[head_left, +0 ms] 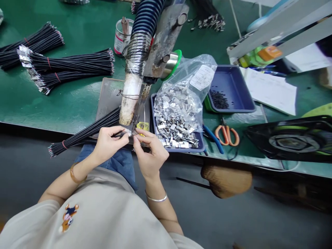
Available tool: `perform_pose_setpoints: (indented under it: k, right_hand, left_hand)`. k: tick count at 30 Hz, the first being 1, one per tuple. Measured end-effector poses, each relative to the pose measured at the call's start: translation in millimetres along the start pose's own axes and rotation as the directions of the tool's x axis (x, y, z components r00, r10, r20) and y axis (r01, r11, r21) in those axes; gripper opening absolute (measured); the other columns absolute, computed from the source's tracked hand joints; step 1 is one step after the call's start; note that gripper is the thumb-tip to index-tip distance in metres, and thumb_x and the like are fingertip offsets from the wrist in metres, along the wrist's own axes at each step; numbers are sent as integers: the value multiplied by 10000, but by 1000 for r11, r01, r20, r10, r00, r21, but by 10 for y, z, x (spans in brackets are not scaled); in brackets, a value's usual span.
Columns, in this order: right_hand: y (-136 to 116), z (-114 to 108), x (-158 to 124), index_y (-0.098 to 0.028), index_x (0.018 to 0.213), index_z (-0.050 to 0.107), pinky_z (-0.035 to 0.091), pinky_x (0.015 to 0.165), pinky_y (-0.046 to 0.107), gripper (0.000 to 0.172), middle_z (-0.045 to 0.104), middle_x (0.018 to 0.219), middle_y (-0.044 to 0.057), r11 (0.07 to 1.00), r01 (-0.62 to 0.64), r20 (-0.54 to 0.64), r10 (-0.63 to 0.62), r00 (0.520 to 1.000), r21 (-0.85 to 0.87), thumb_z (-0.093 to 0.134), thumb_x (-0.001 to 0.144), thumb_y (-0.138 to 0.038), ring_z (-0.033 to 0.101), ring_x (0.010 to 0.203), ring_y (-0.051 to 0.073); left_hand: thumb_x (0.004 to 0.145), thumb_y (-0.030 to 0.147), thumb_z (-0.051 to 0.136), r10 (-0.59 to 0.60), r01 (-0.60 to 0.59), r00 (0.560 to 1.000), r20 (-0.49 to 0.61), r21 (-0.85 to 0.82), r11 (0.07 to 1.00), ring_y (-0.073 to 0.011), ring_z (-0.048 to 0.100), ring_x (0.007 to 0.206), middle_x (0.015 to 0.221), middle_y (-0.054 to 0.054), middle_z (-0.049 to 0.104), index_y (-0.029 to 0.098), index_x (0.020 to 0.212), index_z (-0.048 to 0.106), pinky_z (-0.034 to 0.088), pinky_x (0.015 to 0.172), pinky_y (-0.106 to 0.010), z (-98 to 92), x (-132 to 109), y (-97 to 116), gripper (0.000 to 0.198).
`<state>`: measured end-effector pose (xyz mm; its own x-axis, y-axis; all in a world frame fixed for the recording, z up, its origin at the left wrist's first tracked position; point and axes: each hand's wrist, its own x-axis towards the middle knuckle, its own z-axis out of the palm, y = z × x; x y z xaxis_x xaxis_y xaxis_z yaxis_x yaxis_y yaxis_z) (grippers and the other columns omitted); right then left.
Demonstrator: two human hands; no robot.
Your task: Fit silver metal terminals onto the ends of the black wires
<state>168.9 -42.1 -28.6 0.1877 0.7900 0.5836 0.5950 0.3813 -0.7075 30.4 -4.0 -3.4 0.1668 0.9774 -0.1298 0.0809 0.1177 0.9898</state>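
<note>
My left hand (110,142) is closed in a pinch on the end of a thin black wire (119,134), at the table's front edge. My right hand (150,150) is closed on a small metal clip (134,133) held against that wire end. Both hands meet just below the tip of a soldering fixture (132,103) with a ribbed hose (144,31). A yellow sponge (142,126) lies right behind my fingers. A bundle of black wires (85,133) juts over the edge to the left of my left hand.
A blue tray of metal clips (178,119) under a plastic bag (189,83) sits right of my hands. Beyond it are a second blue tray (233,88), orange scissors (227,135) and a black fan (293,140). More wire bundles (70,65) and a tin (121,36) lie at the back.
</note>
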Motion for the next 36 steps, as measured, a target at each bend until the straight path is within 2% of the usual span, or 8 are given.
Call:
perform_pose_setpoints:
  k: [15, 19, 22, 25, 27, 30, 33, 36]
  right_hand:
    - [3, -92, -13, -231, 839, 614, 652, 786, 307, 130, 798, 954, 52, 999, 33, 68, -32, 997, -12, 635, 897, -117, 785, 913, 192]
    - [15, -156, -24, -225, 898, 630, 631, 626, 254, 74, 791, 912, 28, 999, -48, 75, 46, 996, 21, 617, 934, -162, 778, 737, 162]
    - [20, -290, -13, -229, 876, 618, 463, 389, 216, 88, 655, 636, -53, 1000, -3, -199, 1, 980, -7, 613, 956, -264, 582, 401, 92]
    - [35, -480, 43, -238, 843, 582, 340, 362, 239, 178, 512, 595, -74, 990, 64, -481, -117, 869, -125, 640, 933, -380, 417, 353, 67]
    - [80, -604, 95, -235, 907, 579, 373, 403, 250, 159, 565, 679, -51, 988, -57, -401, -6, 916, -145, 657, 916, -373, 470, 393, 77]
    - [237, -716, 187, -225, 944, 582, 494, 533, 269, 130, 635, 675, -31, 943, -270, -97, 256, 962, -194, 608, 927, -350, 614, 502, 133]
    - [456, -699, 304, -233, 792, 580, 511, 623, 292, 173, 665, 676, -7, 915, -198, 78, 239, 968, -353, 625, 885, -372, 637, 588, 162]
    - [638, -600, 419, -242, 718, 539, 486, 639, 298, 167, 719, 814, 43, 915, -43, 238, 149, 960, -401, 579, 872, -293, 652, 717, 189]
  left_hand:
    - [743, 262, 604, 35, -40, 998, 52, 97, 994, -109, 551, 618, 636, -7, 632, 113, 655, 672, 445, 596, -194, -11, 14, -46, 187]
    - [777, 267, 604, 49, -65, 992, 114, 141, 988, -156, 647, 686, 738, -53, 746, 106, 749, 755, 499, 654, -225, -30, -18, -74, 223]
    - [800, 266, 640, 55, -98, 980, 194, 221, 970, -186, 686, 717, 809, -86, 797, 115, 811, 805, 512, 689, -260, -71, -57, -85, 224]
    - [819, 286, 673, 95, -135, 975, 199, 201, 970, -181, 673, 709, 787, -101, 784, 117, 749, 798, 503, 694, -272, -127, -71, -82, 221]
    - [813, 308, 689, 96, -114, 978, 186, 89, 989, -170, 653, 698, 747, -93, 752, 116, 692, 770, 497, 666, -261, -164, -58, -73, 240]
    - [784, 329, 713, 15, -2, 975, 223, -56, 998, -100, 509, 520, 547, -10, 606, 112, 670, 741, 403, 519, -220, -208, -12, -53, 247]
    - [732, 316, 757, -47, 84, 964, 261, -132, 988, -40, 336, 437, 489, 54, 495, 109, 689, 712, 267, 438, -199, -233, 42, -31, 216]
    - [668, 276, 785, -80, 143, 965, 250, -245, 959, -24, 339, 419, 502, 85, 477, 136, 730, 637, 253, 419, -175, -252, 82, -26, 214]
